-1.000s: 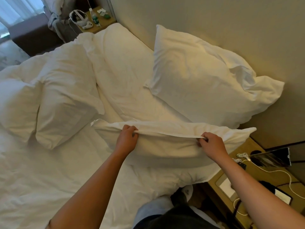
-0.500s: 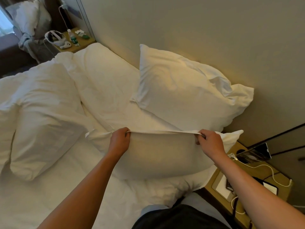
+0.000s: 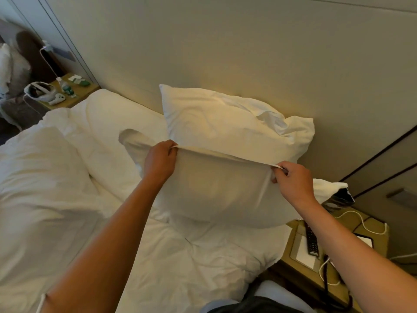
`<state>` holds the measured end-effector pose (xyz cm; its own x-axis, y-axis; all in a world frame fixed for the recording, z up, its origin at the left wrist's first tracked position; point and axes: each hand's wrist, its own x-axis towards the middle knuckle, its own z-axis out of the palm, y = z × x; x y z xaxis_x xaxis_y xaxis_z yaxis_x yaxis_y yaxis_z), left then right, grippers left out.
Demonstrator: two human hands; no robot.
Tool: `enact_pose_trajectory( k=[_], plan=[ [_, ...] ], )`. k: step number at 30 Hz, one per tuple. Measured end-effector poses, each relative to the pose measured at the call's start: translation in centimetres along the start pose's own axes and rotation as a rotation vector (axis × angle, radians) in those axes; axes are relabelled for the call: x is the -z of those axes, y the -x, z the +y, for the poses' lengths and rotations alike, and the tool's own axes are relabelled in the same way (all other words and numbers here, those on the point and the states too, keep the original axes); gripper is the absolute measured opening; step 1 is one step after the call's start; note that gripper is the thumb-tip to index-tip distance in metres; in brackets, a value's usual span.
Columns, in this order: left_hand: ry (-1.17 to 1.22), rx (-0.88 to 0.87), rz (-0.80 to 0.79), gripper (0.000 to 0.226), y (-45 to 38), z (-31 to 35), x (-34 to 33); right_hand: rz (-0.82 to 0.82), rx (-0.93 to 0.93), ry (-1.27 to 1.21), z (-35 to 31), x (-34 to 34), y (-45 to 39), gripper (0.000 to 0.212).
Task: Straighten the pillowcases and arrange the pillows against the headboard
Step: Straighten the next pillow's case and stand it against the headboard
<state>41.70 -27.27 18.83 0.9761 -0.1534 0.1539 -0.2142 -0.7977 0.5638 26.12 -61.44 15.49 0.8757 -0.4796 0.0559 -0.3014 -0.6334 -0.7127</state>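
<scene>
Both hands are up — left hand (image 3: 159,159) and right hand (image 3: 292,182) each pinch the top edge of the front pillow (image 3: 216,195), stretched taut. Behind it, a second pillow (image 3: 225,125) leans on the headboard (image 3: 225,53) — bed's right corner.

One view only: head cam, wide-angle, worn by the person, looking fwd and down from above the bed's (image 3: 203,256) near edge. It faces the headboard wall (image 3: 225,53), which fills the upper half of the frame. Both forearms enter from the bottom edge and reach toward centre, so the cam sits close, at arm's reach from the work area. Lens bends straight lines near the edges. Far nightstand (image 3: 74,91) shows small at upper left; near nightstand (image 3: 334,269) shows large at lower right. No 2nd view, so no overlap.
</scene>
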Motion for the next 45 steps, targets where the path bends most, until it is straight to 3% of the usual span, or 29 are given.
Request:
enact_pose_trajectory(
  k=[8,13,23,26,29,31,34,42,45],
  plan=[
    [-0.041,0.118,-0.129,0.023,1.7,-3.0,-4.7,-0.147,-0.136,0.046,2.0,-2.4,2.0,0.028],
    [-0.046,0.168,-0.119,0.025,1.5,-5.2,-5.2,-0.261,-0.178,0.065,1.8,-4.4,2.6,0.026],
    [-0.031,0.082,0.047,0.027,-7.9,-3.7,-2.7,-0.191,-0.119,-0.036,-2.0,-5.2,-3.7,0.035],
    [-0.032,0.13,0.022,0.027,-10.1,-4.3,-4.0,-0.183,-0.11,-0.013,-2.4,-7.3,-5.8,0.032],
    [-0.024,0.243,-0.184,0.046,-9.3,-5.5,-7.5,-0.283,-0.116,0.08,-2.3,-10.2,-6.9,0.02],
    [-0.059,0.333,-0.321,0.072,-7.6,-6.7,-10.4,-0.375,-0.048,0.232,-1.8,-12.1,-6.6,0.044],
    [0.016,0.513,-0.413,0.093,-4.6,-8.4,-14.0,-0.339,0.084,0.364,-1.3,-14.0,-6.6,0.061],
    [0.464,0.959,-0.318,0.118,-0.6,-10.4,-17.9,-0.46,0.188,0.465,-2.5,-20.9,-11.5,0.098],
    [0.74,1.172,-0.302,0.124,0.7,-10.8,-18.6,-0.495,0.174,0.541,-2.4,-24.2,-12.5,0.097]
  ],
)
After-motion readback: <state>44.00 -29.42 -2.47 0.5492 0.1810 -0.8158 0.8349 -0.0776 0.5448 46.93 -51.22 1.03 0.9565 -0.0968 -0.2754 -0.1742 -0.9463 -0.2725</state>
